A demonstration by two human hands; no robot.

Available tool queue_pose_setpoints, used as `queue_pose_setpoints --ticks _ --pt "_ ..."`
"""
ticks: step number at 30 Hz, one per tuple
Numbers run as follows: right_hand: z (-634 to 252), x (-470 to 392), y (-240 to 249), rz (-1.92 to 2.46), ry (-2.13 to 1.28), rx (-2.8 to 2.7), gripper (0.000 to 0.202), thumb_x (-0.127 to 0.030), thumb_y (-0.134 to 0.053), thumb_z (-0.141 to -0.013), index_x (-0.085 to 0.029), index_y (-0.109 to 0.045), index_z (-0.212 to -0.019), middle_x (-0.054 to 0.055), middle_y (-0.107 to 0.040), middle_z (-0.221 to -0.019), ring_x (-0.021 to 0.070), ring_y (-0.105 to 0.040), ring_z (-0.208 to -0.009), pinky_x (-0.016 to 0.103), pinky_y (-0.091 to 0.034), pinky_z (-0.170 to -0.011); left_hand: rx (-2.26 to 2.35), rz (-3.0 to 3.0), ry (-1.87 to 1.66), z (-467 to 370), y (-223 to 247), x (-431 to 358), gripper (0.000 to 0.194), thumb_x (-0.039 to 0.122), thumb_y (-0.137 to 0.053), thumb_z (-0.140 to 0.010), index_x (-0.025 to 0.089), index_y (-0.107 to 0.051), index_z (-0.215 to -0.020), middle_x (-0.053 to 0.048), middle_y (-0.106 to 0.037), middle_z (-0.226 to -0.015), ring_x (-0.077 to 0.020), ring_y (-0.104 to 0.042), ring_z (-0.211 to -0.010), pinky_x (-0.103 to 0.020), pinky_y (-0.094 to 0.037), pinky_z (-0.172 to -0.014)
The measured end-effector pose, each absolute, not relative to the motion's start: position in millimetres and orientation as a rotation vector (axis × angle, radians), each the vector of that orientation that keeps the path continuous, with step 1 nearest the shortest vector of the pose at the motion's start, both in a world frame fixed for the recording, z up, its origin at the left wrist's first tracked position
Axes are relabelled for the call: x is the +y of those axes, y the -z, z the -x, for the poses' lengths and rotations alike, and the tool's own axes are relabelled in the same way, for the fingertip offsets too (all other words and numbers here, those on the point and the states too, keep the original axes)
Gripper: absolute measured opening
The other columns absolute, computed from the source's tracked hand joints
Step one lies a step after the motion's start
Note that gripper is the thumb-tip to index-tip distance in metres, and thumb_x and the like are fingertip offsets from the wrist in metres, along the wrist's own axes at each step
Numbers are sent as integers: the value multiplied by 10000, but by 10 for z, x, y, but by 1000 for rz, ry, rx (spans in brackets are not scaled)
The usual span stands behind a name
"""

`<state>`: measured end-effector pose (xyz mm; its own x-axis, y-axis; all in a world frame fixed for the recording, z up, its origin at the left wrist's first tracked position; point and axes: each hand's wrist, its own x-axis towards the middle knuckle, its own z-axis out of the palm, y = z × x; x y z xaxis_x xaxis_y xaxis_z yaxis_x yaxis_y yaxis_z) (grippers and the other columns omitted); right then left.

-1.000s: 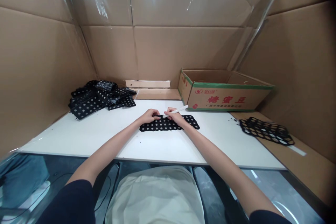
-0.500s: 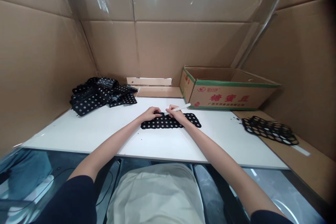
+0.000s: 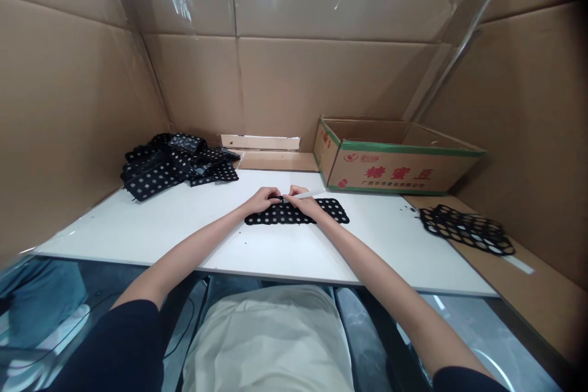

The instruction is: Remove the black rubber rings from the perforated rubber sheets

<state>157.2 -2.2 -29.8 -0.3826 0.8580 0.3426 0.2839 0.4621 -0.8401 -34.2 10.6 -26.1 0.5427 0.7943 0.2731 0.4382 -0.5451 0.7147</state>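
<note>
A dark strip of fabric with pale dots (image 3: 283,215) lies flat on the white table in front of me. My left hand (image 3: 261,200) is closed at its upper edge, thumb and fingers pinching the cloth there. In my right hand (image 3: 307,204) is a slim white pen-like tool (image 3: 313,194), its tip at the fabric's upper edge close to my left fingertips. The tool lies at a low slant, and its exact kind is too small to make out. My right wrist covers part of the strip.
A heap of similar dotted pieces (image 3: 160,168) sits at the back left. An open cardboard box (image 3: 397,168) with green edging stands at the back right. Black ring-patterned netting (image 3: 466,229) lies at the right, partly on cardboard. Cardboard walls (image 3: 285,79) enclose the table (image 3: 202,239).
The white tool has tipped lower, and its tip has moved slightly left towards my left fingers. My left hand keeps its pinch on the fabric. The whole view has shifted a little.
</note>
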Motion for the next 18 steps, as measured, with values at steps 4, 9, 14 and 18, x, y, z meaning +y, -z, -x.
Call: queue_pose_setpoints --ticks 4,9,14,18 --pt "-1611 -7 259 945 -998 -1868 301 -445 -626 -698 -183 -480 -664 -50 -481 -526 98 -423 -504 230 -318 -521 993 -2103 -794 353 275 155 140 265 -575 -734 130 -590 -770 4 -592 -699 -122 -494 -660 -253 -381 -660" --pt "-1697 19 220 998 -950 -1968 289 -408 -688 -618 -170 -531 -665 -18 -558 -646 123 -495 -626 230 -344 -567 973 -2038 -766 363 274 203 162 280 -605 -705 124 -584 -745 12 -574 -669 -113 -488 -637 -244 -374 -638" --pt "-1678 -2 184 960 -686 -2150 311 -445 -652 -683 -177 -508 -621 -21 -549 -629 119 -475 -622 227 -312 -577 967 -2083 -750 366 247 175 158 285 -590 -717 131 -584 -751 16 -568 -672 -116 -485 -644 -250 -376 -654" --pt "-1607 -12 164 964 -534 -2214 365 -459 -624 -721 -176 -451 -568 -35 -475 -542 98 -395 -543 230 -257 -549 965 -2123 -749 362 246 163 167 295 -582 -720 134 -584 -765 8 -578 -693 -129 -489 -667 -260 -385 -673"
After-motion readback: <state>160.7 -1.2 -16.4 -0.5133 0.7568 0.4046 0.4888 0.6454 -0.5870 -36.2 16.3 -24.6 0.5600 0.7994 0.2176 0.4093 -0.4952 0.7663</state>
